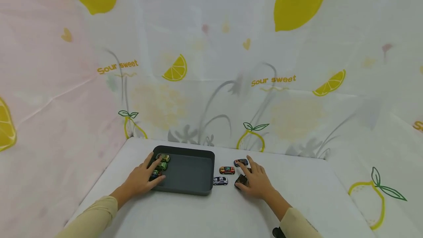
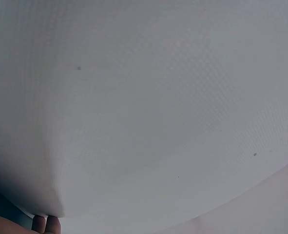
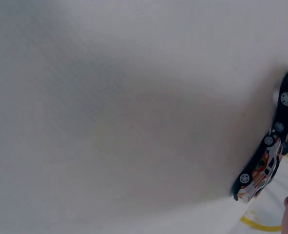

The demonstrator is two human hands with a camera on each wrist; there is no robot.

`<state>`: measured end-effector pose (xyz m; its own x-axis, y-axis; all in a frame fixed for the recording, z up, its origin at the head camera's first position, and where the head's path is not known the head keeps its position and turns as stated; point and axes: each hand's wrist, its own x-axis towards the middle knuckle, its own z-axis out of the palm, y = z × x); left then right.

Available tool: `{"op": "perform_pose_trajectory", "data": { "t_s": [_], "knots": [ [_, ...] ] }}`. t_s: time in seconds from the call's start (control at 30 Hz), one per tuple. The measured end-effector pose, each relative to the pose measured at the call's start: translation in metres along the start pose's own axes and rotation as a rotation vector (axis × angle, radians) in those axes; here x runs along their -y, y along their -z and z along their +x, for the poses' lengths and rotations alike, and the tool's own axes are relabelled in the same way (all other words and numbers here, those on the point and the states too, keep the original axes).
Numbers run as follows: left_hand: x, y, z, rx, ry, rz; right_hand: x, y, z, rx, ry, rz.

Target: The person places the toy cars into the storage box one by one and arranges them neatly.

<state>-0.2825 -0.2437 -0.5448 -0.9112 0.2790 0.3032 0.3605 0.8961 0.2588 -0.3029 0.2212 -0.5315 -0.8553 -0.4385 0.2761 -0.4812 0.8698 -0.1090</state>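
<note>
My left hand (image 1: 139, 180) lies over the left rim of a dark grey tray (image 1: 191, 173), fingers spread. Beneath its fingers, several toy cars stand in a column inside the tray, among them a green toy car (image 1: 162, 165). My right hand (image 1: 259, 182) is spread over a cluster of toy cars right of the tray. Its thumb is at a black toy car (image 1: 240, 181), and a fingertip reaches a blue toy car (image 1: 243, 162). Another car is partly hidden under this hand. The right wrist view catches a white-and-orange toy car (image 3: 261, 170) at its edge.
Between tray and right hand are a red toy car (image 1: 227, 170) and a white toy car (image 1: 220, 181), the latter close against the tray's right wall. The white table (image 1: 185, 216) meets lemon-printed cloth walls (image 1: 205, 113) at back and sides.
</note>
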Motion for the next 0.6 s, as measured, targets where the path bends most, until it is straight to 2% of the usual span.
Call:
{"op": "perform_pose_trajectory", "data": {
  "t_s": [0.1, 0.17, 0.33, 0.4, 0.5, 0.6],
  "knots": [
    [0.002, -0.001, -0.001, -0.006, 0.001, 0.008, 0.006, -0.001, 0.0, -0.017, -0.012, -0.044],
    [0.004, -0.002, -0.002, -0.007, 0.004, 0.01, 0.012, -0.002, 0.0, 0.0, -0.035, -0.037],
    [0.003, -0.001, -0.002, -0.011, 0.002, 0.009, 0.024, -0.006, -0.002, 0.121, -0.133, 0.047],
    [0.003, -0.001, -0.001, -0.015, -0.002, 0.007, 0.028, -0.006, -0.003, 0.134, -0.152, 0.074],
    [0.002, 0.0, 0.0, -0.013, -0.003, -0.001, 0.033, -0.006, -0.005, 0.109, -0.126, 0.115],
    [0.001, 0.0, 0.0, -0.011, -0.002, -0.008, 0.038, -0.008, -0.008, 0.045, -0.054, 0.123]
  ]
}}
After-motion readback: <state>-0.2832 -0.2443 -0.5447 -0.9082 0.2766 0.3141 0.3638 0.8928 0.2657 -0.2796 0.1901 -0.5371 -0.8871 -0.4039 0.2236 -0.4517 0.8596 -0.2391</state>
